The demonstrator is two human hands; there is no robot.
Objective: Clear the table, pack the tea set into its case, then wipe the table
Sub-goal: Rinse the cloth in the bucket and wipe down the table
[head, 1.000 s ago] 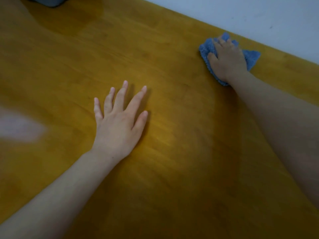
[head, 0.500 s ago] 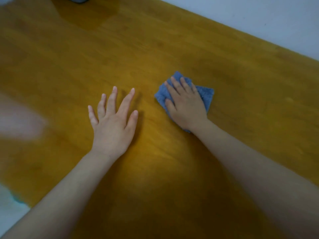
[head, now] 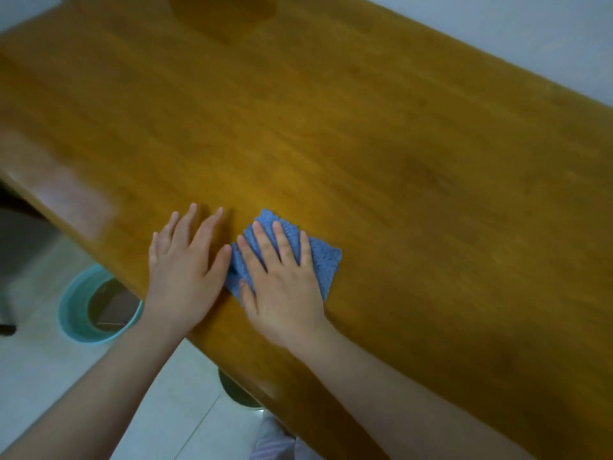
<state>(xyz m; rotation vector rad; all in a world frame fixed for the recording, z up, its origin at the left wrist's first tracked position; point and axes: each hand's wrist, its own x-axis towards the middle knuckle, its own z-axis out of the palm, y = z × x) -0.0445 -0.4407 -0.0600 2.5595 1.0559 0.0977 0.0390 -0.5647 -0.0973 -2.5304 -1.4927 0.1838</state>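
A folded blue cloth (head: 323,260) lies flat on the yellow-brown wooden table (head: 398,144), close to the near edge. My right hand (head: 282,283) presses down on the cloth with straight, spread fingers and covers most of it. Just to its left, my left hand (head: 185,267) rests flat on the bare wood, its thumb touching the cloth's left side. No tea set or case is in view.
A teal round bin (head: 71,303) stands on the pale tiled floor below the table's left near edge. A dark chair part (head: 13,227) shows at far left. A white wall (head: 530,34) runs behind the table's far edge.
My right hand has dragged the cloth from the far edge toward me, ending beside my left hand near the front edge. The view has tipped down, bringing the floor and bin into sight.
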